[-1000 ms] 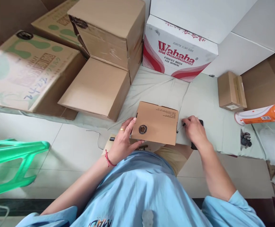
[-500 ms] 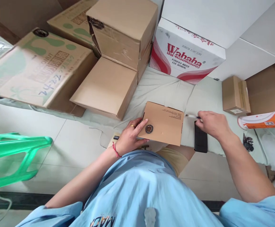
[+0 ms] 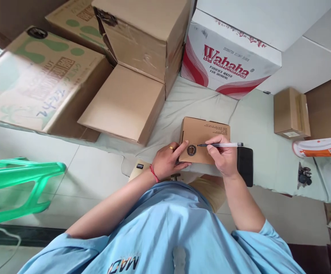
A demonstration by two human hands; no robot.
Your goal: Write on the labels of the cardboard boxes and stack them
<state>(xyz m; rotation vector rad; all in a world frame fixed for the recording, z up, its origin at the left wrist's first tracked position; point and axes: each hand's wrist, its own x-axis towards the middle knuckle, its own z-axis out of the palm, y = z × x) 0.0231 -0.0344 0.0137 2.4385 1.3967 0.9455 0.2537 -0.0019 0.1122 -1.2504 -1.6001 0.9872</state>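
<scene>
Centrally, on the pale cloth (image 3: 247, 114) in front of the person, lies a small flat cardboard box (image 3: 205, 139), plain brown with a block of fine print at its far right corner and a dark round mark near its front edge. At its left side, the left hand (image 3: 169, 161) rests loosely curled, fingers pressing on the box beside the mark. Further right, the right hand (image 3: 224, 158) pinches a slim white pen (image 3: 220, 145), its dark tip meeting the cardboard just by the mark. Immediately right of that hand lies a black phone (image 3: 245, 165).
</scene>
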